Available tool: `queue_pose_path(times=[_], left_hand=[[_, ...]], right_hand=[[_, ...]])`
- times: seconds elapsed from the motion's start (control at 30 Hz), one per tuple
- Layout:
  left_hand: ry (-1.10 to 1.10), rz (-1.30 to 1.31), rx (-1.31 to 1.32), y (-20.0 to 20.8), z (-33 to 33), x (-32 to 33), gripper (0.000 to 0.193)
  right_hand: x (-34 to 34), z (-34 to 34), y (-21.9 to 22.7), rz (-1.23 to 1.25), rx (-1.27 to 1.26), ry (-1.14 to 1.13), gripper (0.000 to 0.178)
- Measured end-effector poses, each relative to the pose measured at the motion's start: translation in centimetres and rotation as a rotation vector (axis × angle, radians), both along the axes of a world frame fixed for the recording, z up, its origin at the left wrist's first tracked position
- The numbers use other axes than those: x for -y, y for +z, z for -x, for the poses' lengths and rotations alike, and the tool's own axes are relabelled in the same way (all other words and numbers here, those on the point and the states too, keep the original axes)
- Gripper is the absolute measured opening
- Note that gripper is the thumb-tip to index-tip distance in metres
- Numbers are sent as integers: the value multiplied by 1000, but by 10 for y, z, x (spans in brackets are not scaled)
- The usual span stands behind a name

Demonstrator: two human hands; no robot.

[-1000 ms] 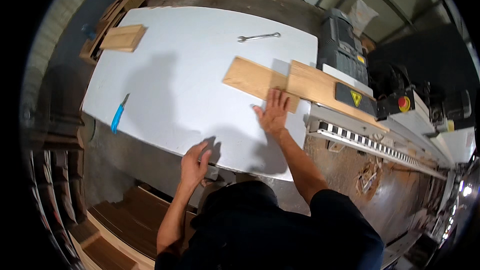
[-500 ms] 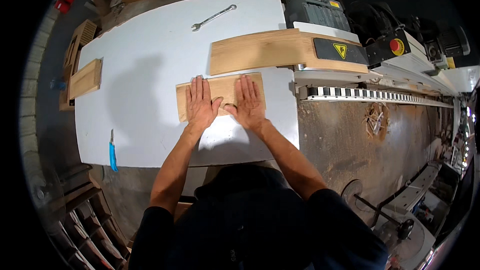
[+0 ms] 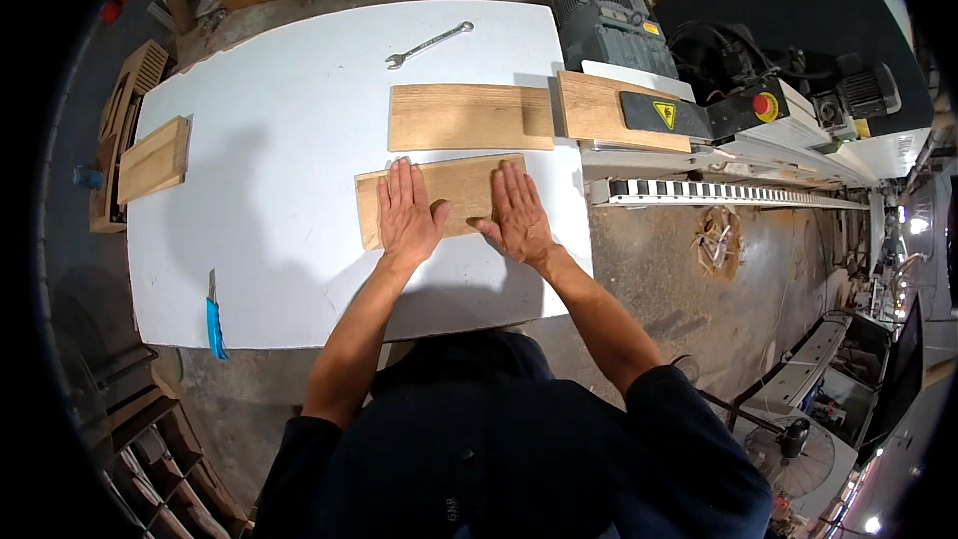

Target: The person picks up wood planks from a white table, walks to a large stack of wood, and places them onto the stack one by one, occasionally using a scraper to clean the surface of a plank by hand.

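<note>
A light brown wooden plank [image 3: 454, 180] lies on the white table [image 3: 289, 80] in front of me. My left hand [image 3: 407, 212] rests flat near its left end, fingers stretched out. Over the right part of the same plank lies my right hand [image 3: 519, 215], also flat with fingers extended. Neither hand grasps anything. Just beyond, a second wooden plank [image 3: 459, 118] lies roughly parallel on the table. A third plank [image 3: 587, 105] sticks out of the machine, with a small gap between it and the second one.
A wrench [image 3: 429, 45] lies at the table's far side, a blue utility knife [image 3: 215, 324] at its near left edge. More wood pieces [image 3: 155, 160] sit by the left edge. At right stand the machine's grey motor [image 3: 609, 25], red stop button [image 3: 764, 106] and a long rail [image 3: 718, 195].
The second plank now lies separate from the one in the machine, which has come further out. My right hand has shifted slightly right along the near plank.
</note>
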State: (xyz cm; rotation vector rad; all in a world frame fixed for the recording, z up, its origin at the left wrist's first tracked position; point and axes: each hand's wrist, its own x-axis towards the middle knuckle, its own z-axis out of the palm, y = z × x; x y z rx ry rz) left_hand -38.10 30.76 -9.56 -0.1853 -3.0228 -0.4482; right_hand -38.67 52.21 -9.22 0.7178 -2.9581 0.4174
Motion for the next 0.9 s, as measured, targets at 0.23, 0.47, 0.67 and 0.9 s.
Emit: queue_pose_path(times=[0.23, 0.47, 0.67, 0.9], left_hand=[[26, -209, -167, 0, 4, 4, 74], [260, -377, 32, 24, 77, 4, 63], [352, -547, -60, 42, 51, 30, 38], [405, -584, -4, 25, -72, 39, 52]], right_hand=[[-41, 45, -14, 254, -37, -422, 66], [-57, 114, -28, 449, -17, -703, 30], [-27, 75, -2, 1240, 151, -628, 28], [-32, -29, 9, 665, 206, -563, 36]])
